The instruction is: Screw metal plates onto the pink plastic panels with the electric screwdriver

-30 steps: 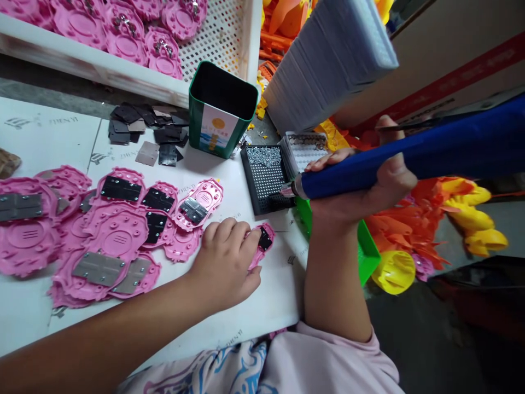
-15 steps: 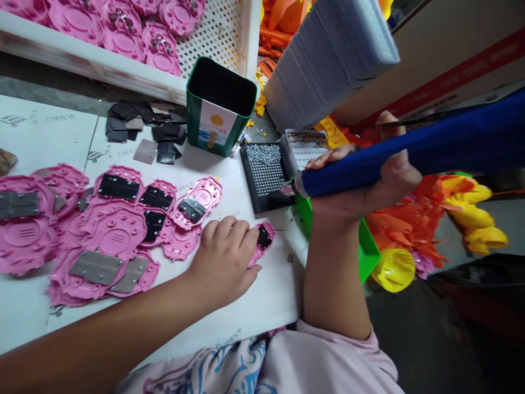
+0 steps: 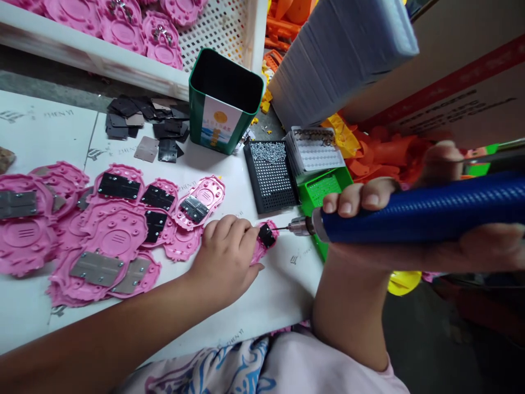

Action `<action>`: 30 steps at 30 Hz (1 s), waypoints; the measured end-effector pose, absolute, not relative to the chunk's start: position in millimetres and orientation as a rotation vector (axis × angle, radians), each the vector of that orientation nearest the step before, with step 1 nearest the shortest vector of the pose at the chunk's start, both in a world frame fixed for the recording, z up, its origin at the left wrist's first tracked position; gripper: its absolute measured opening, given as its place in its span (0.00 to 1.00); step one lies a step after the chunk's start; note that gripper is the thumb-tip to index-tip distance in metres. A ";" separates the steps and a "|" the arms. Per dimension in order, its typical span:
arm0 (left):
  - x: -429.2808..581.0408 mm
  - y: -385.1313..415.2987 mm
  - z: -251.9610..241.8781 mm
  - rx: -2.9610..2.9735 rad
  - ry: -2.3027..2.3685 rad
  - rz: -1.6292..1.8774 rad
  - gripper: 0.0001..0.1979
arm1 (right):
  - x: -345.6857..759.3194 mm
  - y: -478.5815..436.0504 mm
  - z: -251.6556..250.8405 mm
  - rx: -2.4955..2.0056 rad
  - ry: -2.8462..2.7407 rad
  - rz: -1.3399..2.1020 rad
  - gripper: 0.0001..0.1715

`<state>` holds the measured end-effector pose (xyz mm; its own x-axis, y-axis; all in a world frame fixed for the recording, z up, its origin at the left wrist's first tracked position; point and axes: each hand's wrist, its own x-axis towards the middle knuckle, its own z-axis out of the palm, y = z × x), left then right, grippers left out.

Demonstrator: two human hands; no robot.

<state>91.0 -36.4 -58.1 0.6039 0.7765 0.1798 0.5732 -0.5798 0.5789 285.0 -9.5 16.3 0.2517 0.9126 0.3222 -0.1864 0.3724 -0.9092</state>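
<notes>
My left hand (image 3: 229, 261) presses a small pink plastic part (image 3: 257, 254) flat on the white table, its fingers covering most of it. On that part's exposed end sits a black plate (image 3: 267, 235). In my right hand (image 3: 371, 196) is a blue electric screwdriver (image 3: 422, 205), fingers and thumb wrapped around its body. The thin bit meets the black plate near its right edge; a screw there is too small to make out. Just beyond is a black screw tray (image 3: 253, 189) with silver screws heaped at its far end.
Pink parts with screwed-on plates (image 3: 112, 238) are piled at left. Loose dark plates (image 3: 123, 112) lie behind them, beside a green tin (image 3: 197, 117). A white crate (image 3: 164, 82) of pink parts stands at the back. Right of the screw tray are a green tray (image 3: 346, 174) and orange pieces.
My right hand has brought the screwdriver from over the screw tray down towards me, and its bit now reaches the black plate. The left hand stays on the pink part.
</notes>
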 end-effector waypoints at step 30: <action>91.7 -36.5 -57.9 2.345 1.073 0.604 0.20 | 262.1 -27.1 12.4 -0.915 -1.158 0.958 0.18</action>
